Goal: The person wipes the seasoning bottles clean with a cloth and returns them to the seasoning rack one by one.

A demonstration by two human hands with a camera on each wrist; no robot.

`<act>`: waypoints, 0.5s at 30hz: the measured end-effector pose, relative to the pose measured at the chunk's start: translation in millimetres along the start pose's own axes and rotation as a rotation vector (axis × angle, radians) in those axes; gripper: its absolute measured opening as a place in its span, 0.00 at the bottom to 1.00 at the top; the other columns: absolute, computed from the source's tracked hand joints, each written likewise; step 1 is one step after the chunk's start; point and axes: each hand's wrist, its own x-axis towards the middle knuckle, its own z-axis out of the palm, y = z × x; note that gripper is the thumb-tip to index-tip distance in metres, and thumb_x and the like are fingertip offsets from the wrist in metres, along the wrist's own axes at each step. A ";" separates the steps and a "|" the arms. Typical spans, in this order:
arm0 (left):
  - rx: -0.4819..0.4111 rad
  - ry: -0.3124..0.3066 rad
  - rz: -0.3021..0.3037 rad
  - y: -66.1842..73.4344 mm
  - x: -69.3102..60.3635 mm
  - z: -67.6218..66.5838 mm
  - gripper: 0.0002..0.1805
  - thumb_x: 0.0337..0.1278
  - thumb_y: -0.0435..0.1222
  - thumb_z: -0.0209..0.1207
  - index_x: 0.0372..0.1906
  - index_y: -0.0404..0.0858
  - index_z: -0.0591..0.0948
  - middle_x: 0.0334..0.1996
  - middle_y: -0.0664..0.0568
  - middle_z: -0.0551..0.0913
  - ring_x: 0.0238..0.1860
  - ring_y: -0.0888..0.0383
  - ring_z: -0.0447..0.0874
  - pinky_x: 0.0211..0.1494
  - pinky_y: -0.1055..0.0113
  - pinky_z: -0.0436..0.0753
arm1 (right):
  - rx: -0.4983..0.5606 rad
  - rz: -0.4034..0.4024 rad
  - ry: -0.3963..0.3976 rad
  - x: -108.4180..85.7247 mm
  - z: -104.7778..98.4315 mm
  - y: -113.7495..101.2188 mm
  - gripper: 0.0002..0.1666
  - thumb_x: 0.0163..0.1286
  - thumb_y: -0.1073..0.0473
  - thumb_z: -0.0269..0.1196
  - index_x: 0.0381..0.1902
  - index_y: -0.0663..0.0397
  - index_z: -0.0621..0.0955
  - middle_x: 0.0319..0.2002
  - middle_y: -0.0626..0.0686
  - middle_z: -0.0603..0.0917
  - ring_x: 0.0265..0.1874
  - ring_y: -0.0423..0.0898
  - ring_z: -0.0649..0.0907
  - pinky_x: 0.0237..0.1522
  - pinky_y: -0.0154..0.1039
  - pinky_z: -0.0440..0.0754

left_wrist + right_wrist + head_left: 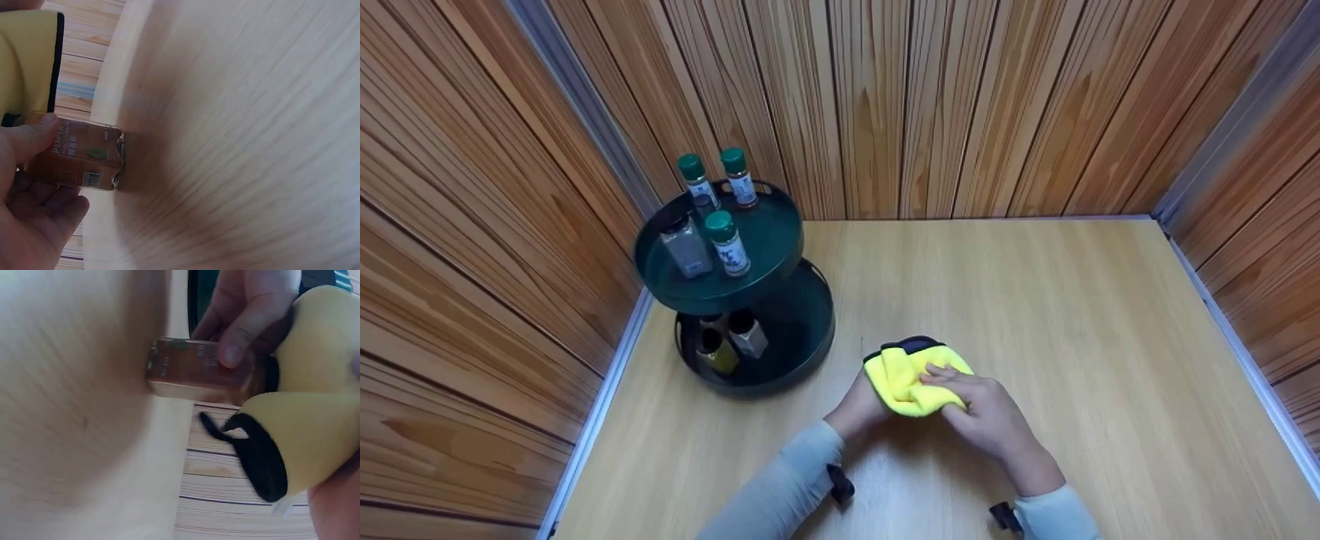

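My left hand (859,406) grips a spice jar (81,152) of brownish pepper, thumb on one side and curled fingers on the other. The jar's clear square base is just above the table; whether it touches, I cannot tell. In the head view the jar is hidden under a yellow cloth (909,386) with a dark edge. My right hand (990,416) holds the cloth over the jar's capped end, fingers on top and thumb at its near edge. The right wrist view shows the cloth (315,343) draped by the jar's dark cap (271,374).
A dark green two-tier round rack (769,259) stands at the left. Its upper tier bears several jars, among them a green-capped jar (727,244). On the lower tier are a yellowish jar (718,354) and a clear-sided jar (748,335). Wood-panelled walls (870,112) enclose the table (1110,337).
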 end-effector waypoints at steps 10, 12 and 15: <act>-0.075 -0.053 -0.142 6.0 7.2 8.2 0.37 0.54 0.27 0.72 0.66 0.56 0.75 0.59 0.67 0.80 0.64 0.68 0.75 0.74 0.62 0.71 | -0.144 0.295 0.189 17.0 30.6 -12.7 0.25 0.64 0.64 0.62 0.60 0.61 0.84 0.60 0.57 0.84 0.63 0.56 0.81 0.63 0.54 0.79; -0.061 -0.039 -0.135 5.3 6.8 6.8 0.37 0.53 0.26 0.71 0.67 0.53 0.74 0.61 0.64 0.79 0.65 0.65 0.75 0.75 0.60 0.69 | -0.156 0.239 0.163 19.8 38.3 -10.8 0.26 0.64 0.65 0.62 0.61 0.61 0.83 0.62 0.57 0.83 0.67 0.57 0.78 0.69 0.54 0.73; -0.056 -0.011 -0.130 4.0 5.1 3.2 0.33 0.56 0.30 0.70 0.66 0.50 0.73 0.59 0.60 0.79 0.64 0.64 0.75 0.75 0.59 0.69 | -0.147 0.105 0.114 18.9 42.7 -7.1 0.26 0.63 0.67 0.62 0.60 0.60 0.84 0.63 0.55 0.82 0.69 0.55 0.76 0.74 0.53 0.66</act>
